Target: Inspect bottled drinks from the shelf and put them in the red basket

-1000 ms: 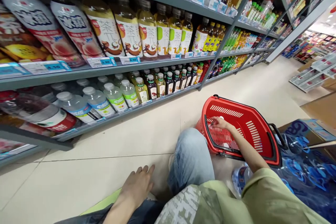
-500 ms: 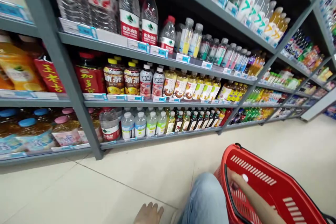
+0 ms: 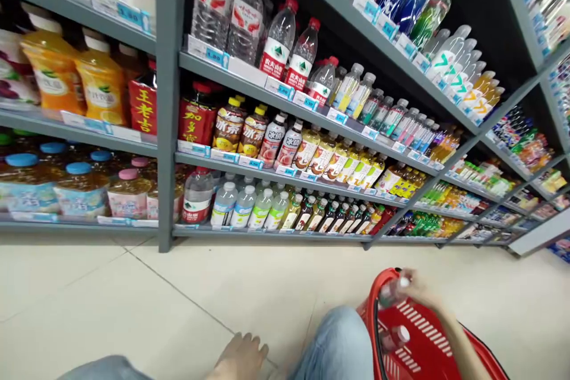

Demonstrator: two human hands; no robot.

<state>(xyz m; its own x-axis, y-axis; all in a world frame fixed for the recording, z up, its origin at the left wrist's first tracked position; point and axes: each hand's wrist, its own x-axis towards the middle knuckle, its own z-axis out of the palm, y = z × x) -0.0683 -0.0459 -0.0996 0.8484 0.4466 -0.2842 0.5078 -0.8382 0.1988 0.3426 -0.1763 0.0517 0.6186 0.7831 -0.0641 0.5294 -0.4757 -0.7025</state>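
My right hand (image 3: pixel 418 291) is closed around a clear plastic bottle (image 3: pixel 390 292) with a white cap, held just above the rim of a red shopping basket (image 3: pixel 439 344) on the floor at the lower right. Another clear bottle (image 3: pixel 394 338) lies inside the basket. My left hand (image 3: pixel 243 356) rests on the pale tiled floor at the bottom middle, fingers loosely curled, holding nothing. My bent knee in light jeans (image 3: pixel 341 341) sits between the two hands.
Grey shelving (image 3: pixel 165 101) full of drinks runs across the view: water bottles (image 3: pixel 278 47) up high, tea bottles (image 3: pixel 289 145) in the middle, small bottles (image 3: pixel 249 208) on the lowest shelf. Pale floor tiles (image 3: pixel 133 303) lie in front of it.
The view has tilted up and away from the shelves. My right hand has lifted a bottle out of the basket to its rim. My left hand stays on the floor.
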